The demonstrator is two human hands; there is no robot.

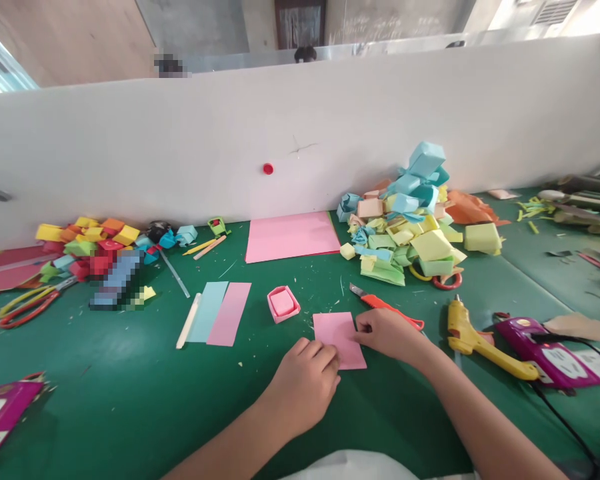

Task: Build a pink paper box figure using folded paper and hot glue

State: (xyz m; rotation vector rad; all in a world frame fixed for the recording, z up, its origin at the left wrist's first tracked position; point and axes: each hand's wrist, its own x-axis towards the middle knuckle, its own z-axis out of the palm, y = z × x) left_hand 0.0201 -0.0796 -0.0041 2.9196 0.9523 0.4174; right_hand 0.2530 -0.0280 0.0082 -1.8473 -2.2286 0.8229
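A pink square of paper (341,328) lies on the green table in front of me. My left hand (303,383) presses on its lower left part with the fingers curled and held together. At the paper's right edge, my right hand (387,333) pinches with thumb and forefinger. Just behind that hand lies an orange utility knife (393,310), its blade pointing left. A small folded pink paper box (283,304) sits to the left of the square. Farther left are a pink strip (230,313), a light blue strip (207,312) and a pale wooden stick (189,321).
Pink sheets (293,237) lie by the white partition (205,147). A heap of folded paper pieces (405,227) rises at back right, colourful paper blocks (95,237) at back left. To the right are a yellow glue gun (480,340) and its cable; scissors (30,303) lie left.
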